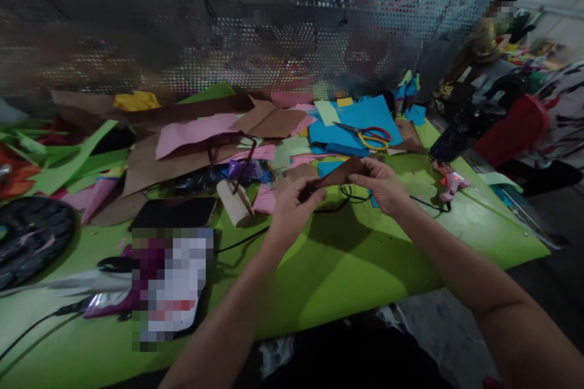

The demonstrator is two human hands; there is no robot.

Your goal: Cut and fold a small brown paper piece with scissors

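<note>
Small brown paper piece (340, 174) is up off the green table (365, 279), on the near side of the scissors (376, 140), slightly left of them, stretched between both hands. Left hand (294, 202) pinches its left end, thumb toward the wearer, fingers curled behind; right hand (383, 185) grips the right end, thumb along the lower edge. Paper sits at a slant, right end higher; whether it is folded or just curved, can't tell. Handling, my judgement: light, even pinch at both ends, thumbs near the edge, line up edges before pressing any crease, no hard pull or it may tear or buckle. Steadier if forearms rest on the table. Black cord (333, 210) runs nearer than the scissors, below the paper in view; best kept from snagging. Blue sheets (337, 134) lie under and around the scissors. Pink glue gun (451, 184) is right of and nearer than the scissors; tip may be hot, so keep right wrist away. Left of the scissors: brown sheets (269, 120), then a pink sheet (196, 132). Further left and nearer than the scissors: cardboard tube (233, 203), dark phone (173, 213), black round tray (36, 240) at frame edge.
</note>
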